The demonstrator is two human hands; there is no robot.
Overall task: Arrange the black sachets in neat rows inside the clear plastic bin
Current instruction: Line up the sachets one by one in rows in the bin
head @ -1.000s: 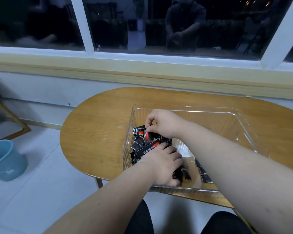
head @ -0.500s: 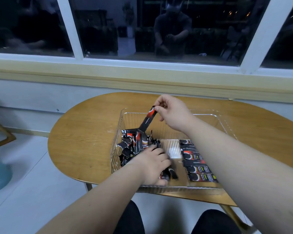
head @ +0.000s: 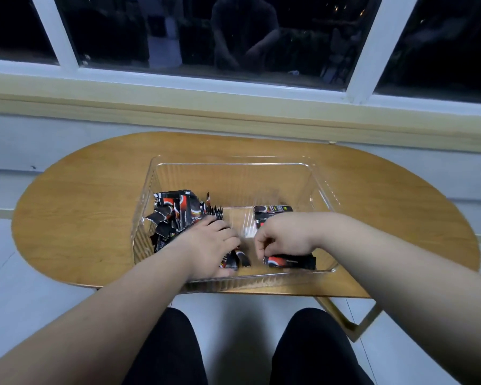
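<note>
1. Where the oval wooden table (head: 75, 218) stands below the window (head: 233, 37), the clear plastic bin (head: 233, 164) rests on it, near the front edge; all the sachets lie inside the bin.
2. Loose heap of sachets (head: 175, 212): left part of the bin, against the left wall; long axes point many ways, several pieces tilted or on edge.
3. Row of sachets (head: 272, 209): right part of the bin floor; each lies flat, long axis left to right; the row runs from far to near and is partly hidden by the right forearm.
4. Front sachet (head: 289, 261): flat, just beside the near wall and parallel to it; long axis left to right, red-and-white end to the left.
5. Right hand (head: 283, 237): fingers curled together, tips pinching the left end of the front sachet.
6. Left hand (head: 208, 245): palm down at the near edge of the heap; fingers curled over a small bunch of sachets (head: 238, 259), whose ends point toward the near wall.
7. The person's knees (head: 172, 343) show below the table edge.
</note>
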